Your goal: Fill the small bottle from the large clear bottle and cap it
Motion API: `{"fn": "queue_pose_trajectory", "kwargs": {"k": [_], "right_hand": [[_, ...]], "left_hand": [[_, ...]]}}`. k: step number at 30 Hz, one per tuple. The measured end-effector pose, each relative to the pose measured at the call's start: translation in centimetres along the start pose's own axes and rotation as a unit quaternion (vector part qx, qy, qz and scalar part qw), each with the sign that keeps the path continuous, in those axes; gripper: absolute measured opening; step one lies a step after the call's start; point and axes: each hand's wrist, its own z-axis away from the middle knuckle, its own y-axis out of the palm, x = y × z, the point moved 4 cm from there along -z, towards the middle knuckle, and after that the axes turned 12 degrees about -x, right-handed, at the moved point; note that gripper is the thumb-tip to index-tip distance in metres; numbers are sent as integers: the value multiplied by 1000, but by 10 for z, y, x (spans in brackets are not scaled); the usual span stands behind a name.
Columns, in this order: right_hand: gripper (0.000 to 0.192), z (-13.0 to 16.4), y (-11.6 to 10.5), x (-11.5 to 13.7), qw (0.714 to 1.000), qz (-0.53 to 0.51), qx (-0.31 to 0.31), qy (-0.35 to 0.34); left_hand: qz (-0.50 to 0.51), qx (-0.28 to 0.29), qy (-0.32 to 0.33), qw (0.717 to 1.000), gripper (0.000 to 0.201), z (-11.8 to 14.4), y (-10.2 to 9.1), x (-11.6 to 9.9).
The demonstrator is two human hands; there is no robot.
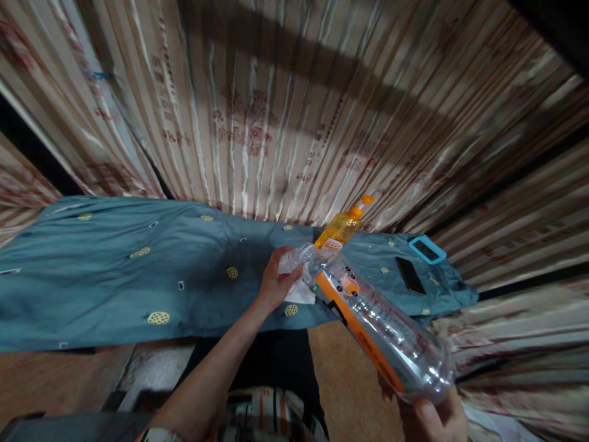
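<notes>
My left hand (276, 279) is closed around a small clear plastic bottle (297, 258), held over the cloth. Its end meets the neck of a large clear plastic bottle (381, 319), which has an orange and grey label and lies slanted in the air. Around the base of that large bottle, at the lower right, my right hand (437, 414) is wrapped. No liquid can be made out in the large bottle. Just behind the two necks stands a bottle of yellow liquid (339, 227) with an orange cap. Something white, like paper (299, 293), lies under my left hand.
A blue-green cloth with yellow pineapple prints (115, 282) covers the long table. On its right end lie a dark phone (409, 274) and a blue-framed digital device (427, 249). Pleated beige curtains (257, 110) hang close behind and to the right.
</notes>
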Motion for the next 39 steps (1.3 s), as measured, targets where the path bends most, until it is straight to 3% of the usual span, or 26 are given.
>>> {"fn": "queue_pose_trajectory", "kwargs": {"k": [21, 27, 33, 39], "right_hand": [[77, 1, 1, 1, 1000, 4, -29, -1], [74, 2, 2, 3, 1000, 4, -8, -7], [75, 4, 4, 4, 999, -6, -38, 12], [72, 3, 4, 4, 999, -39, -14, 19]], "left_hand": [[9, 1, -11, 1000, 48, 1, 0, -1], [9, 7, -7, 1000, 47, 1, 1, 1], [8, -2, -5, 1000, 48, 1, 1, 5], [5, -1, 3, 1000, 48, 0, 1, 6]]}}
